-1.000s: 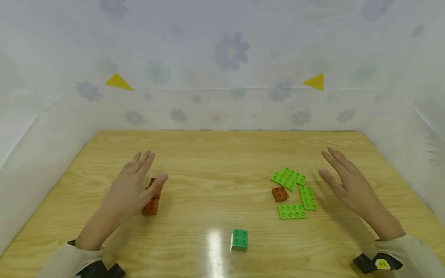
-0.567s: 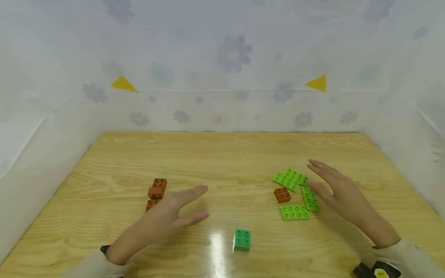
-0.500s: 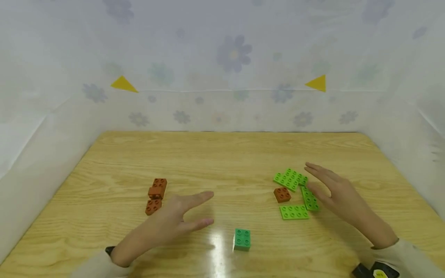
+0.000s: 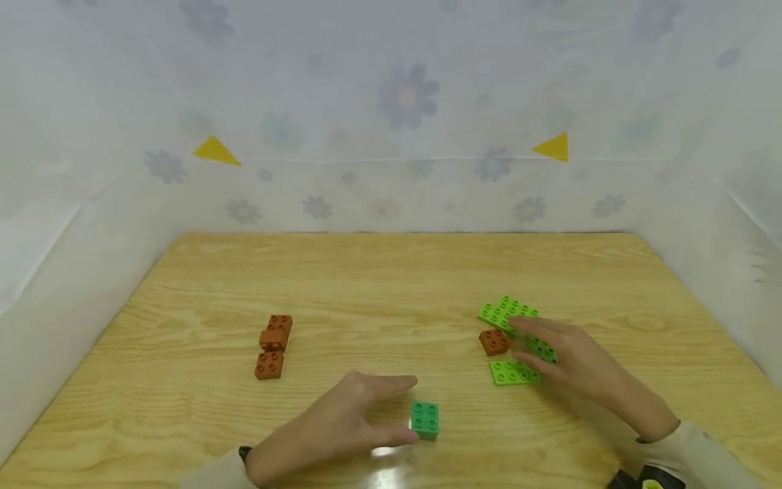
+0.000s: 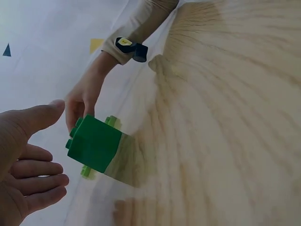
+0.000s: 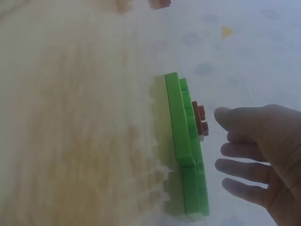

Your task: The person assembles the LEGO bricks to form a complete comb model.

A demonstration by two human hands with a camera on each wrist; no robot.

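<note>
A dark green building block (image 4: 425, 419) stands near the front of the table. My left hand (image 4: 342, 421) is beside it, thumb and fingers spread apart; in the left wrist view the same green block (image 5: 95, 143) sits in front of the hand with nothing gripped. Over the light green plates my right hand (image 4: 577, 360) hovers with fingers extended, holding nothing. Beneath or beside it lie a front light green plate (image 4: 507, 372), a rear light green plate (image 4: 504, 311) and a small brown block (image 4: 493, 341). The hand partly covers another light green plate (image 4: 546, 350).
Several brown blocks (image 4: 273, 346) lie together at the left, one apparently resting on another. The wooden table (image 4: 391, 272) ends at a pale flowered cloth (image 4: 342, 102) behind and on both sides. Two yellow triangles mark the back cloth.
My left hand has moved from the brown blocks rightward and nearer, to the green block. My right hand has moved left and lower, over the light green plates. The blocks stay in place.
</note>
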